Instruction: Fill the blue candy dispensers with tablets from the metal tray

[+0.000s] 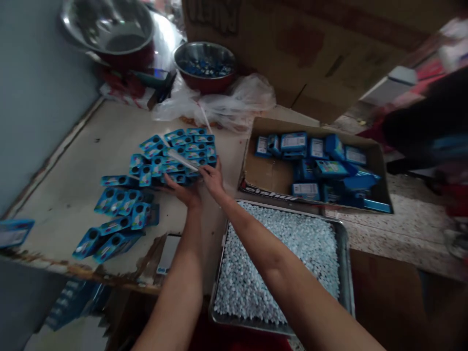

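Observation:
A cluster of small blue boxes (171,153) with dark round holes in their faces stands packed together on the worn table. Along its near side lies my left hand (185,192), fingers stretched out and touching the boxes. My right hand (213,180) pinches one end of a flat white strip (183,160), which slants across the top of the cluster. More blue boxes of the same kind (119,201) lie in loose groups to the left. White pellets show in the holes of a few of these.
A metal tray (347,273) full of small pale pellets sits at the near right. Behind it a cardboard box (270,178) contains blue packages. At the back are a metal bowl (204,53) with small blue pieces, clear plastic bags (241,100) and a larger bowl (109,29).

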A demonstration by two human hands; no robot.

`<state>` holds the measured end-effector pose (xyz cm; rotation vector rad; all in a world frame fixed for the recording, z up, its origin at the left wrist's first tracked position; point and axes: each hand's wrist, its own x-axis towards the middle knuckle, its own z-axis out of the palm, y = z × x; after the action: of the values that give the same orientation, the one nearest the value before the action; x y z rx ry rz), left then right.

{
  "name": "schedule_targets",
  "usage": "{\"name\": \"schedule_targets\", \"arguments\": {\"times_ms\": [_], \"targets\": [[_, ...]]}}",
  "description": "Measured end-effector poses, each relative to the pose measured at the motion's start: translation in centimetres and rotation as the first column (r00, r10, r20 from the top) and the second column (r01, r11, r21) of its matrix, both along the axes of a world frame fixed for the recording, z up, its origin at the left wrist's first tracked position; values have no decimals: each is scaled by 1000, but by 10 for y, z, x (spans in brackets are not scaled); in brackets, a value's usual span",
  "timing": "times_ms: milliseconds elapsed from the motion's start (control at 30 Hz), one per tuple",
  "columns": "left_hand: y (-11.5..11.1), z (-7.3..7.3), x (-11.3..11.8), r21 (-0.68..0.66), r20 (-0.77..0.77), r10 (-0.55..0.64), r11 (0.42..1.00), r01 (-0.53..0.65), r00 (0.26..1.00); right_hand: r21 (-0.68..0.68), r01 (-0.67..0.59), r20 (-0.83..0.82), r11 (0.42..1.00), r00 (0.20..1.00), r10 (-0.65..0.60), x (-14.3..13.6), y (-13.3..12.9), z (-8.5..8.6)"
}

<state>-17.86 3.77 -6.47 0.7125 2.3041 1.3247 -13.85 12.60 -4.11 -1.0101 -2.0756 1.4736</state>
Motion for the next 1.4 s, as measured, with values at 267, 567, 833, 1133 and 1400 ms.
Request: {"name": "schedule_targets", "arguments": {"times_ms": [267, 567, 833, 1133, 1400], "targets": [[-11, 55, 27, 184, -322, 497, 868, -461, 806, -74, -12, -182, 997, 983, -2, 112, -19, 76], [278, 123, 89, -190, -465, -567, 814, 548, 680, -266, 656, 353, 706, 748, -562, 453, -88, 56], [367, 55, 135, -335, -442, -697, 712, 617, 565, 129, 734, 369, 667, 588, -719, 606, -56, 75], [325, 90, 138, -603, -435, -830, 557, 571, 350, 239, 389, 398, 889, 796, -456, 587, 63, 14], [111, 172, 139, -134, -423, -511, 852, 506, 748, -237, 375, 88, 897, 927, -364, 451, 17, -49]]}}
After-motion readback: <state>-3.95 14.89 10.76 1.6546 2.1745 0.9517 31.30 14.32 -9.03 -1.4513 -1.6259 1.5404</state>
